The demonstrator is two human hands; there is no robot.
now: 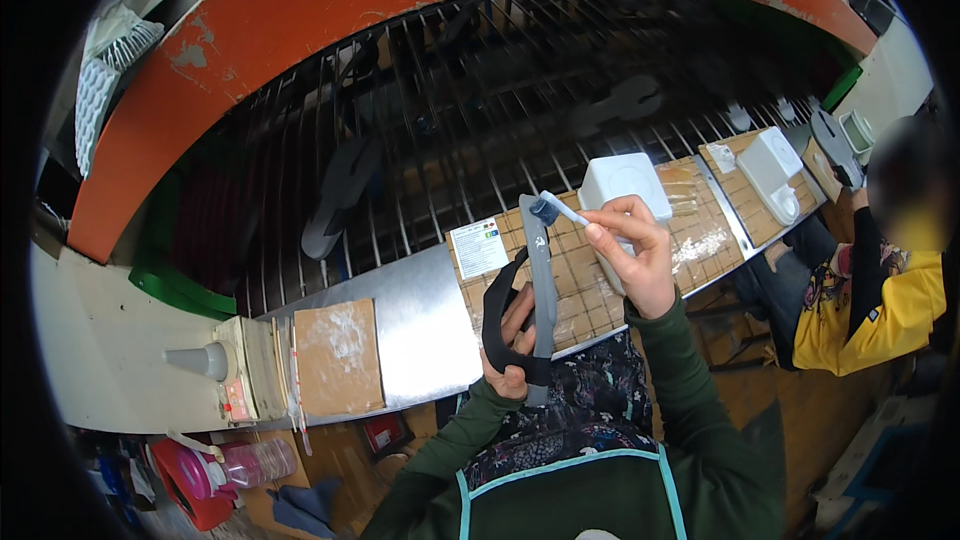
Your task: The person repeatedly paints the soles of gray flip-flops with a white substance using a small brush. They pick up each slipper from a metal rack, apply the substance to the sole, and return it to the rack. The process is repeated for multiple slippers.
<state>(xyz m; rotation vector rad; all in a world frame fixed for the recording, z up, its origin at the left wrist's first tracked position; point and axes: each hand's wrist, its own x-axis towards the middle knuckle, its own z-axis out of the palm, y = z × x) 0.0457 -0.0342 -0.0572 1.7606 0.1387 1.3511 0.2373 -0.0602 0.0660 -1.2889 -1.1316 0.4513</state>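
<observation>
A grey strap (541, 280) looped with a black band (497, 315) stands upright above the counter (420, 330) — pinched at its base by the left hand (510, 350). The right hand (635, 250) grips a white-handled brush (556, 208), its dark tip at the strap's top. A white square tub (625, 185) sits behind — contents unseen.
</observation>
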